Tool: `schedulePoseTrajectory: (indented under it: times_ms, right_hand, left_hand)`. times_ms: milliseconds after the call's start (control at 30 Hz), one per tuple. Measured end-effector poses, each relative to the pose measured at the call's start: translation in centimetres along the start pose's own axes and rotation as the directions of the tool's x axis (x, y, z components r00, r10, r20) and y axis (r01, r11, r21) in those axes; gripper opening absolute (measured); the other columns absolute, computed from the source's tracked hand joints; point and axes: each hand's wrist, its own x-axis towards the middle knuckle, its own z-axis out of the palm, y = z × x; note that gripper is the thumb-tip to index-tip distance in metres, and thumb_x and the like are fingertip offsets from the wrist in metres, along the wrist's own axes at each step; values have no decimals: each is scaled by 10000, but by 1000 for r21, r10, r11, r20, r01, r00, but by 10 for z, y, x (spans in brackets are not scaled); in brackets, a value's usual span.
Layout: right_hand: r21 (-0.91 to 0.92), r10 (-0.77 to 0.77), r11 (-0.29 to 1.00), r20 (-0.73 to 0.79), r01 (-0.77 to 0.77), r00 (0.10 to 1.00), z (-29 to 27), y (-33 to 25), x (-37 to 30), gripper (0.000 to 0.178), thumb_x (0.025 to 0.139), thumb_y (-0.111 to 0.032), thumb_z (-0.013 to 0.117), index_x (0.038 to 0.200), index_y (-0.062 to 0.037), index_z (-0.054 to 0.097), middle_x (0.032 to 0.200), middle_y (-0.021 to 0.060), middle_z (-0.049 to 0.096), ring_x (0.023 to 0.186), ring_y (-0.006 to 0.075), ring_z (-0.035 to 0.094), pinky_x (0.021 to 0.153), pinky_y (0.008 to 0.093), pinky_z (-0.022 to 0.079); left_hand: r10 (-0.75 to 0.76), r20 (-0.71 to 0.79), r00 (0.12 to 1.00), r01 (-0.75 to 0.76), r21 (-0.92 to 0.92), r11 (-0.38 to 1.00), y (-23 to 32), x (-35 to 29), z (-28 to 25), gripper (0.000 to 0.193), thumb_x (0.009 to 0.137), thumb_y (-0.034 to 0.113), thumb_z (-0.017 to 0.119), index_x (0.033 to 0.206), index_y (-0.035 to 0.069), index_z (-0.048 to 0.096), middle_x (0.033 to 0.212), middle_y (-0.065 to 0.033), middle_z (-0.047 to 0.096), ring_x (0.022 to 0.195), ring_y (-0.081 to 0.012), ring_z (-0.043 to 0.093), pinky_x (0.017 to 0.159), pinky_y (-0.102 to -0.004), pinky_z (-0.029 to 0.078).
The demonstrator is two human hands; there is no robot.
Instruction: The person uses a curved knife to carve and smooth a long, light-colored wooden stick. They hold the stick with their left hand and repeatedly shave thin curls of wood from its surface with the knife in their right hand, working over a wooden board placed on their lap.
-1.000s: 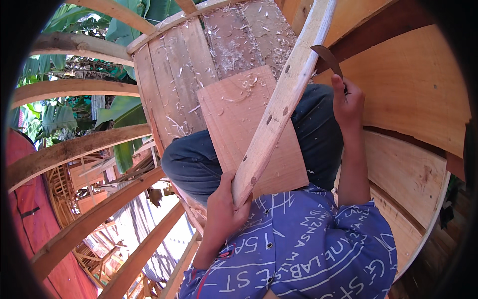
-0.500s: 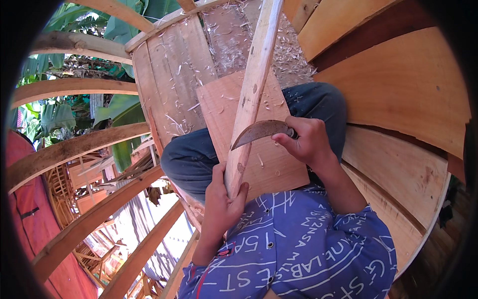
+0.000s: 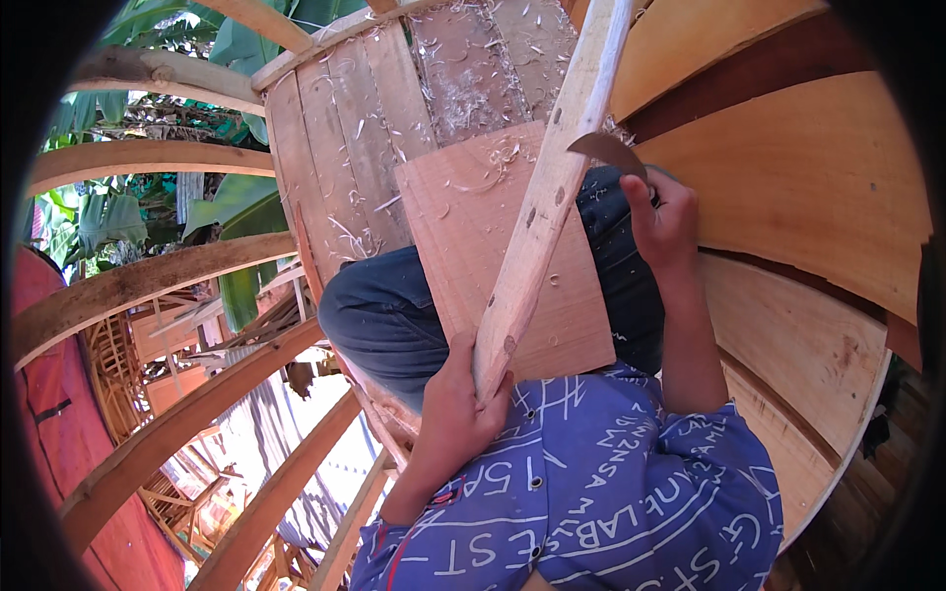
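Note:
My left hand (image 3: 463, 399) is closed round the near end of a long wooden stick (image 3: 542, 212), which slants away from me to the upper right. Dark knots mark its pale surface. In my right hand (image 3: 665, 217) is a curved knife (image 3: 609, 151), its handle hidden in my fist. The blade lies by the stick's right edge, its tip pointing left; I cannot tell whether it touches. Beneath the stick, a flat wooden board (image 3: 453, 236) rests across my lap, with curled shavings (image 3: 507, 153) scattered on it.
My crossed legs (image 3: 379, 315) flank the board. Ahead lies a plank floor (image 3: 360, 118) strewn with shavings. Curved wooden slats (image 3: 158, 295) stand along the left, with leaves and a red cloth-like surface (image 3: 74, 424) beyond. Broad wooden panels (image 3: 778, 167) rise close on my right.
My right hand has moved the knife forward and right along the stick. The stick's far end has swung right, and my left hand has shifted slightly right, still holding it.

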Motion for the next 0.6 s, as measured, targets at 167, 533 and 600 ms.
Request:
schedulePoseTrajectory:
  times_ms: [167,533,600]
  right_hand:
    - [93,160,984,-89,-152,983,-29,38,19,614,924,-536,558,721,43,589,541,95,412,532,133,391,499,337,356]
    - [769,19,499,451,-400,892,26,-30,-49,544,845,-406,719,1191,-20,557,613,-87,427,594,-17,367,525,193,297]
    - [785,8,484,438,-386,899,34,-39,-49,517,800,-243,784,1200,9,573,631,-96,453,572,-29,381,505,185,296]
  left_hand:
    - [-55,105,993,51,37,998,-7,-11,7,468,778,114,707,1169,20,467,904,-232,631,841,-373,663,741,-376,498]
    - [170,-171,970,-122,262,957,-18,12,13,616,754,314,789,1140,-44,469,843,-212,613,703,-391,648,614,-421,513]
    - [216,-172,961,-162,283,945,-19,13,13,619,750,307,794,1138,-51,471,858,-213,603,718,-393,640,620,-422,507]
